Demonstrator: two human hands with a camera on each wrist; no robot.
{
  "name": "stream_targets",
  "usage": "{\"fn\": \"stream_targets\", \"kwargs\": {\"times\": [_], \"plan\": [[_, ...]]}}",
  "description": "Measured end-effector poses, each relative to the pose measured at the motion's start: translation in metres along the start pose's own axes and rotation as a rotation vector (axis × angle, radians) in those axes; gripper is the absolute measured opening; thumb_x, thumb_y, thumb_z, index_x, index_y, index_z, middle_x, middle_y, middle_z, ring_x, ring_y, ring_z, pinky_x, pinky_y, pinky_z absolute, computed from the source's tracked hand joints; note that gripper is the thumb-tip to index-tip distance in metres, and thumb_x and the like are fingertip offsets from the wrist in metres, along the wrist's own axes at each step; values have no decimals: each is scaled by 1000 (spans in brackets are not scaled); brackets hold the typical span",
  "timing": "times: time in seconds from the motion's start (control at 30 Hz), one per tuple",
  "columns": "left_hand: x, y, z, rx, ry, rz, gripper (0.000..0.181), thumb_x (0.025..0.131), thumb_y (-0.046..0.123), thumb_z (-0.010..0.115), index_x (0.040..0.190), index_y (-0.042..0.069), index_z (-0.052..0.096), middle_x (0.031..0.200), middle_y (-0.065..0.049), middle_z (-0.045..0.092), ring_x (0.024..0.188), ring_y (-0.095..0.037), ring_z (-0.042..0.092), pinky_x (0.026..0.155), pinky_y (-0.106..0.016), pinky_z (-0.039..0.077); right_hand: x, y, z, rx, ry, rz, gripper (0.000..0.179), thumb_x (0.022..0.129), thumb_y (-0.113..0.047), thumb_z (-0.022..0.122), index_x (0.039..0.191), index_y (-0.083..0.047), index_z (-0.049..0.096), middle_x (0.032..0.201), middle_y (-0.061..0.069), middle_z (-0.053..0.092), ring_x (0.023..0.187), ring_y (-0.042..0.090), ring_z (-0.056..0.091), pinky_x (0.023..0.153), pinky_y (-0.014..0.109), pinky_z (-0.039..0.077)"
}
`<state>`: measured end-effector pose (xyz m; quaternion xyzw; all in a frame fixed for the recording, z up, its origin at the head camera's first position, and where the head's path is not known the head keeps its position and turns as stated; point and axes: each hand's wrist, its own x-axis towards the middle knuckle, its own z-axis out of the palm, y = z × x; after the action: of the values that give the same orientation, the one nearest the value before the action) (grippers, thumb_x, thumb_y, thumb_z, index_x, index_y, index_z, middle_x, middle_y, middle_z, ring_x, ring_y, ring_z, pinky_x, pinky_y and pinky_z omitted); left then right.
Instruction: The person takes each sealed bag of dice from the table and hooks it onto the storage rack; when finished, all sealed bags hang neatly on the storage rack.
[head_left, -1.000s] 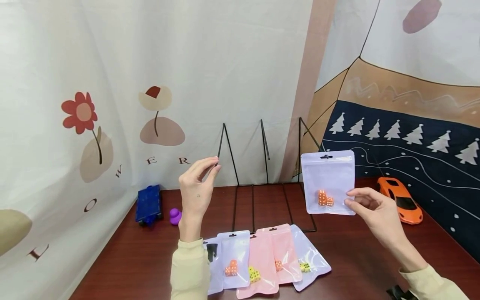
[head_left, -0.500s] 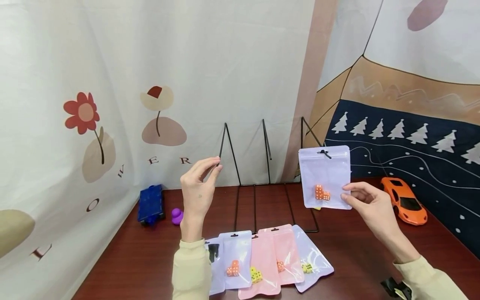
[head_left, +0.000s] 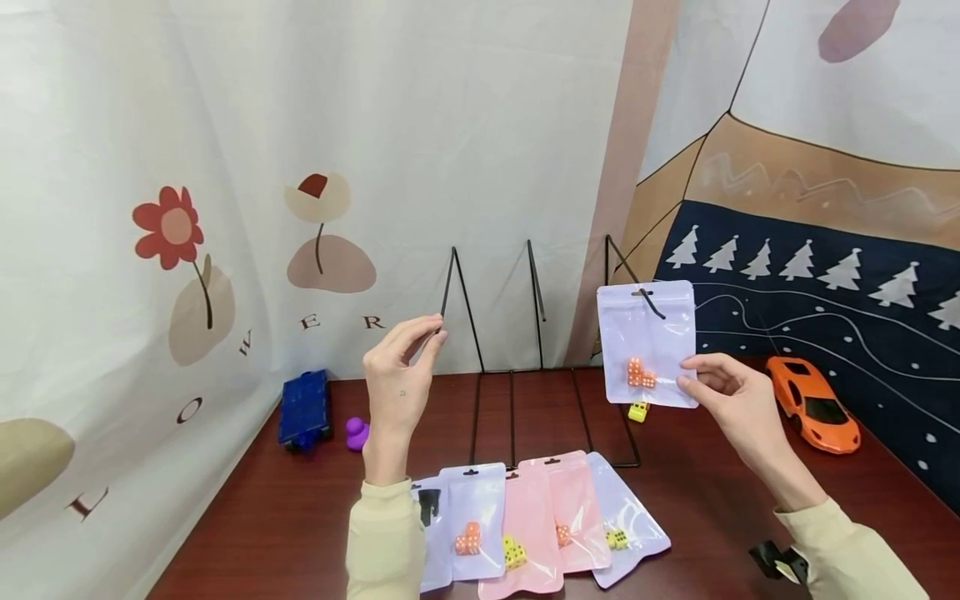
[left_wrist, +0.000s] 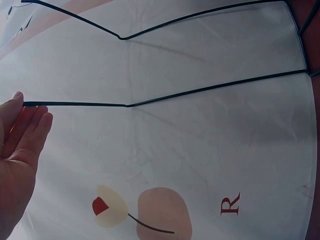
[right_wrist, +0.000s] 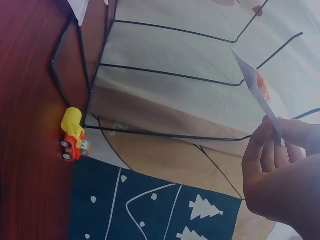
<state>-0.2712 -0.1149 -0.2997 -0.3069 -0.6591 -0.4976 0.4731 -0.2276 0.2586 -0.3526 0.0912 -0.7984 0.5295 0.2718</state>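
Head: we have the left hand pinching the tip of the left prong, right hand pinching the lower edge of a lilac zip bag of orange dice, hang hole threaded on the right prong; five more bags on the table. Left wrist: we see thumb and fingers gripping that prong's end. Right wrist: we get the bag near edge-on between thumb and fingers, toy truck by the rack base.

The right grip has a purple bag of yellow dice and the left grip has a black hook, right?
Not quite: the dice are orange, as the head view shows. The right grip does have a purple bag, and the left grip a black hook.
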Motion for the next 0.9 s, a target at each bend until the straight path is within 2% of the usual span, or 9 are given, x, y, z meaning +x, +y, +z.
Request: {"fn": "stream_targets", "kwargs": {"times": [0.27, 0.6, 0.9], "plan": [[0, 0, 0, -7, -1, 0, 14, 80, -7, 71, 93, -4, 72, 96, -13, 69, 90, -22, 66, 84, -30, 55, 7, 4, 4, 17, 13, 16, 23, 88, -11, 69, 107, 1, 64, 88, -10, 63, 76, 9, 54, 63, 9, 50], [0, 1, 0, -4, -5, 11, 15, 79, -9, 71, 93, -4, 72, 95, -17, 69, 90, -22, 66, 85, -30, 55, 15, 8, 10, 80, 21, 5, 24, 87, -5, 69, 109, 5, 63, 92, -12, 63, 77, 8, 55, 69, 8, 51], [0, 1, 0, 9, -5, 10, 16, 79, -8, 71, 94, -3, 72, 97, -12, 70, 90, -22, 67, 85, -29, 55, 23, 7, 17, 115, 44, 10, 21, 88, -4, 68, 107, 3, 64, 96, -10, 60, 79, 8, 55, 71, 7, 51]]}}
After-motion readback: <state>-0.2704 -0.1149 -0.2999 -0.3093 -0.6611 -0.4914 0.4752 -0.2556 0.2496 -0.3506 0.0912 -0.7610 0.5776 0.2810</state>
